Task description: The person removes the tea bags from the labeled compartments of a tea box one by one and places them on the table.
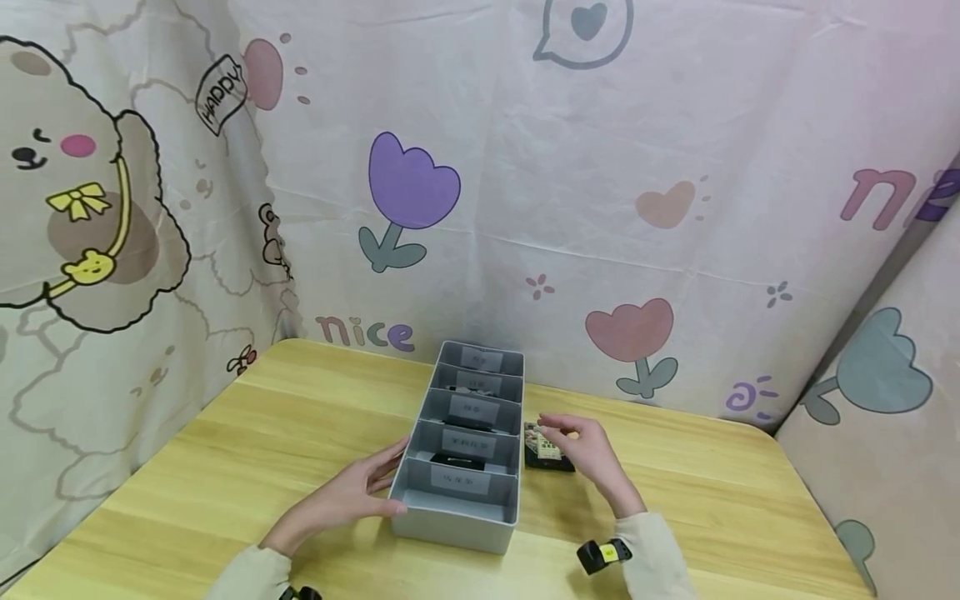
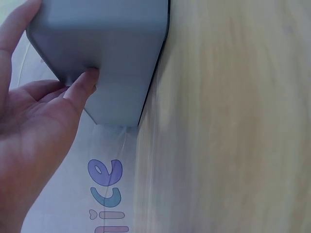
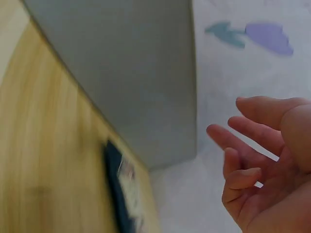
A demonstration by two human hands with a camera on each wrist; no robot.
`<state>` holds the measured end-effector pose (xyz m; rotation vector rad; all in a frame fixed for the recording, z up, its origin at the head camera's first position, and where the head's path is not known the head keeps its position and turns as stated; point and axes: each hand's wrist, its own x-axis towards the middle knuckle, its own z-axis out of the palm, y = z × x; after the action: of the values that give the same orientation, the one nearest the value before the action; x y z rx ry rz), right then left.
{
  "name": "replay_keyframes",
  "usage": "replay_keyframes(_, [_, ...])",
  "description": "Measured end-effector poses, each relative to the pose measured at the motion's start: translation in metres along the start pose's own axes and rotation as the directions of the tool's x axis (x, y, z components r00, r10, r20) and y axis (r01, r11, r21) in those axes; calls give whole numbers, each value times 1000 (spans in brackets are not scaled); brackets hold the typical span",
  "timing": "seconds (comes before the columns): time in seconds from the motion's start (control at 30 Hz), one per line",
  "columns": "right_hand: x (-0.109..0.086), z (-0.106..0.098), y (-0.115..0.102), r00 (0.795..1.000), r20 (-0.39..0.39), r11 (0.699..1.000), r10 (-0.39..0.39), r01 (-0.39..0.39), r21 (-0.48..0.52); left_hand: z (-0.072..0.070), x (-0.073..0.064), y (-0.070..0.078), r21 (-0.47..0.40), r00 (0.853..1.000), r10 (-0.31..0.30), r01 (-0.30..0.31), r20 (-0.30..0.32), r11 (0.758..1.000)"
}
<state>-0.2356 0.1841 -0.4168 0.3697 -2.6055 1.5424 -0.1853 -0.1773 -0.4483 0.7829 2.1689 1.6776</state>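
A long grey divided box [image 1: 450, 531] stands on the table, with a paper label in each compartment. My left hand [image 1: 341, 502] rests against its left side, thumb at the near left corner; in the left wrist view its fingertips touch the box's smooth outer wall [image 2: 124, 73]. To the right of the box lies a flat black packet [image 1: 553, 460] with a printed front. My right hand [image 1: 591, 457] hovers over this packet, holding nothing, fingers loosely bent. The right wrist view shows those fingers apart from the packet [image 3: 127, 187], which lies lower on the table.
A black item [image 1: 457, 461] lies in the second compartment from the front, and dark items sit in the two behind it. The wooden table [image 1: 247, 450] extends to both sides. Printed cloth [image 1: 510, 208] hangs behind the box and along both sides.
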Motion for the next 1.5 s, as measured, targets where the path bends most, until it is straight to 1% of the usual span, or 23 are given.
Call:
replay_keyframes(0.1, [-2,5,-11,995,39,995,-88,90,-35,-1,2,0,-5,1000,4,-4,9,1000])
replay_keyframes(0.17, [-2,8,-17,984,94,984,-154,161,-72,-1,2,0,-8,1000,7,-7,12,1000])
replay_keyframes(0.23, [-1,11,-23,962,164,966,-218,237,-106,-1,2,0,-13,1000,17,-16,14,1000])
replay_keyframes(0.3, [-1,14,-27,938,235,949,-255,289,-123,-1,1,-1,-16,1000,25,-25,12,1000])
replay_keyframes(0.4, [-1,19,-33,904,321,929,-284,342,-141,-1,1,0,-13,999,40,-40,9,999])
replay_keyframes(0.5, [-1,24,-40,888,373,932,-269,337,-130,0,0,2,-1,999,49,-49,7,999])
replay_keyframes(0.57, [-1,28,-45,887,389,944,-247,312,-111,0,0,3,1,999,50,-50,7,999])
replay_keyframes(0.67, [0,36,-50,888,404,963,-218,262,-57,-1,0,2,-6,999,48,-48,7,999])
replay_keyframes(0.77, [2,45,-51,884,417,968,-213,248,-30,-2,0,1,-13,999,50,-50,7,999])
replay_keyframes(0.83, [4,51,-50,876,427,964,-225,265,-35,-2,1,-1,-12,998,60,-60,7,998])
replay_keyframes(0.93, [6,58,-47,862,444,948,-244,309,-79,-1,1,-3,-23,998,69,-69,11,997])
replay_keyframes(1.0, [5,61,-46,858,449,939,-250,328,-105,-1,1,-3,-29,997,74,-74,15,997])
replay_keyframes(1.07, [4,63,-45,857,453,934,-244,334,-129,-1,1,-4,-30,997,72,-71,14,997])
replay_keyframes(1.2, [1,64,-44,870,439,928,-222,327,-178,0,1,-4,-16,998,61,-61,9,998])
replay_keyframes(1.3, [-1,64,-42,873,431,913,-226,344,-218,0,1,-3,-10,999,54,-54,6,999])
replay_keyframes(1.37, [-2,65,-41,871,433,905,-234,357,-229,0,1,-3,-11,999,51,-51,8,999])
replay_keyframes(1.5, [-4,65,-39,857,442,889,-264,394,-234,0,0,-3,-16,999,49,-48,11,999])
